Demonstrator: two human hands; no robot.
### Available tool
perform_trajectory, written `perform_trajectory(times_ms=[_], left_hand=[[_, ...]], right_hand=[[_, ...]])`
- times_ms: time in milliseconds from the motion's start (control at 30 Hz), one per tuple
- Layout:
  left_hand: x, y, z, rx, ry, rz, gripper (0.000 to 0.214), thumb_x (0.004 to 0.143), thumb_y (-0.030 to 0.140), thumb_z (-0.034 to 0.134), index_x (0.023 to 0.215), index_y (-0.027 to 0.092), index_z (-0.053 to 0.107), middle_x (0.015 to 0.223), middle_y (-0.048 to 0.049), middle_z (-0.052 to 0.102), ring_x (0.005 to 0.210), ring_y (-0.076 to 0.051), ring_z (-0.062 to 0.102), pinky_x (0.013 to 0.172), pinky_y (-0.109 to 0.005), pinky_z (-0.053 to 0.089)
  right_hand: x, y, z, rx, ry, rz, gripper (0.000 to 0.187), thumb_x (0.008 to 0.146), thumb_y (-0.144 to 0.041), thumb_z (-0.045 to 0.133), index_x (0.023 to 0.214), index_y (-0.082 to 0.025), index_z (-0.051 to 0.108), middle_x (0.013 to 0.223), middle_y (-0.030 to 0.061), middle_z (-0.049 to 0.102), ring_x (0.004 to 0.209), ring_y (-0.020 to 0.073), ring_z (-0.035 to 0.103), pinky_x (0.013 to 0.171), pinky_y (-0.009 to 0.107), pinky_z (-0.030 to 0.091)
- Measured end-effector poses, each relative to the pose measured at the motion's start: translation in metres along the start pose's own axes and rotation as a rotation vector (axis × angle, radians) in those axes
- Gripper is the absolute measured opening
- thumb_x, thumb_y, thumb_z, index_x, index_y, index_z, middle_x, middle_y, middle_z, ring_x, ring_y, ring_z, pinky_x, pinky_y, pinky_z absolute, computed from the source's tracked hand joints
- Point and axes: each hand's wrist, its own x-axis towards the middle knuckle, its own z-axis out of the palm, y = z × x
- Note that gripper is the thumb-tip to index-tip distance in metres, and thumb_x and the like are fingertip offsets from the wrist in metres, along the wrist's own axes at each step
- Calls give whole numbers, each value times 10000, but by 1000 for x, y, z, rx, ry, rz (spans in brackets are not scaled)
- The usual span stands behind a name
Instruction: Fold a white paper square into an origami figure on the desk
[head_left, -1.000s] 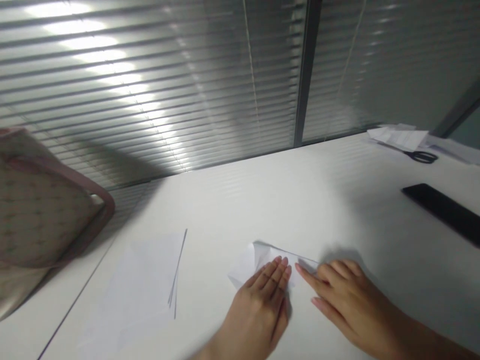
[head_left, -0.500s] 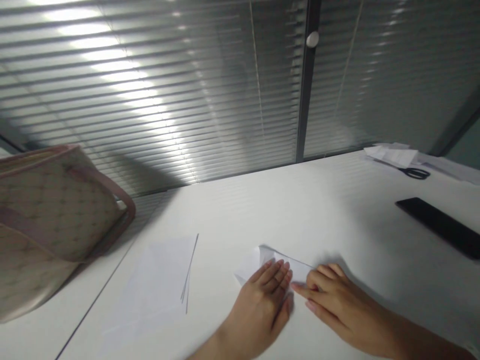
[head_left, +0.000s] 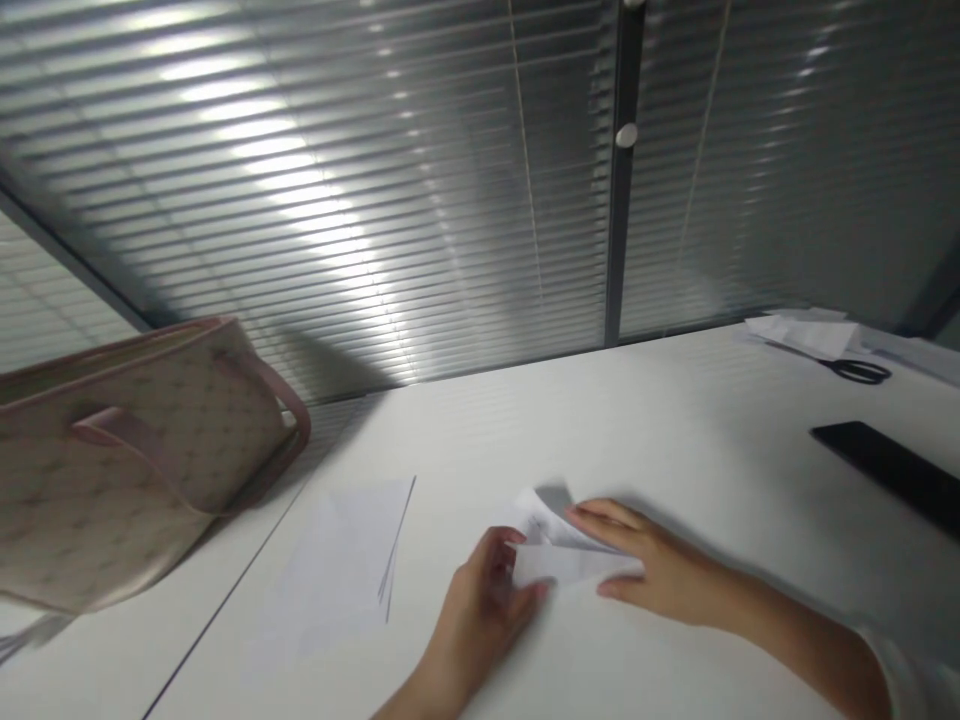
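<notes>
A folded sheet of white paper (head_left: 562, 550) lies on the white table (head_left: 630, 430), and its upper flap is lifted. My left hand (head_left: 484, 620) is at the sheet's left end, its blurred fingers curled around that edge. My right hand (head_left: 660, 565) reaches over the sheet from the right, with the fingers along its upper side and the thumb at its lower edge. Both hands partly hide the paper. A thin stack of white sheets (head_left: 337, 570) lies to the left of my left hand, untouched.
A beige patterned handbag with pink trim (head_left: 142, 460) sits at the table's left edge. Black scissors (head_left: 859, 371) and loose papers (head_left: 802, 335) lie at the back right, near a black flat slab (head_left: 892, 470). Window blinds (head_left: 337, 200) run behind the table.
My hands have lifted from lying flat to gripping the sheet, whose flap now stands open. My left hand has moved left and my right hand up. The view has tilted upward.
</notes>
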Motion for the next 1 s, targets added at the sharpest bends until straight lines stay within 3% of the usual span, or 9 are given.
perform_trajectory(times_ms=[67,133,267,367,500,667,800,867,1000], left_hand=[[3,1,2,-98,-56,-79,248,754,394,724,778,180,601,657,3,602,620,-151,571,584,-246,472],[6,6,3,-205,-94,-143,323,758,438,716,685,165,560,653,-6,599,620,-142,567,571,-229,446],[10,26,-3,-373,-118,-214,326,759,434,729,724,157,561,680,-2,600,632,-125,560,587,-216,430],[9,46,-9,-449,-120,-226,277,787,399,720,774,160,580,705,7,604,642,-105,550,614,-206,427],[7,64,-15,-653,-152,-292,261,753,344,770,787,156,592,703,1,620,630,-107,567,608,-209,433],[8,70,-18,-797,-213,-361,266,743,319,784,802,154,584,689,-7,637,589,-121,598,574,-221,450],[12,78,-23,-830,-247,-322,268,730,263,797,873,161,594,736,-6,645,642,-130,617,627,-242,479],[15,84,-26,-807,-244,-261,304,708,208,811,927,172,603,747,5,643,664,-118,610,644,-229,479],[21,95,-34,-700,-232,-72,324,727,129,783,996,202,618,701,45,616,615,-65,567,604,-167,454]], right_hand=[[-1,-2,0,35,20,-35,726,777,-92,642,1426,-306,396,1435,73,462,1277,220,491,1022,365,452],[-1,-4,-2,83,61,-70,637,799,-93,625,1384,-287,463,1396,75,499,1247,201,520,1004,336,468],[0,-12,-11,156,196,-105,437,852,-157,602,1281,-235,578,1242,85,628,1138,187,601,973,343,502],[-1,-23,-24,206,253,-110,408,852,-219,629,1258,-248,605,1207,77,670,1109,206,626,951,362,525],[-3,-42,-39,361,235,26,364,855,-268,634,1218,-258,643,1180,57,695,1052,217,668,894,336,562],[-2,-56,-52,529,233,192,354,789,-327,704,1138,-263,698,1151,53,707,1031,248,679,835,327,586],[0,-59,-59,572,253,240,346,751,-331,740,1089,-260,721,1119,41,722,1012,238,686,853,297,573],[-1,-60,-61,536,295,244,346,743,-331,746,1084,-277,719,1063,21,743,949,215,708,790,256,589],[-6,-59,-66,239,491,171,356,740,-351,745,1090,-321,688,847,-31,761,678,157,720,587,201,595]])
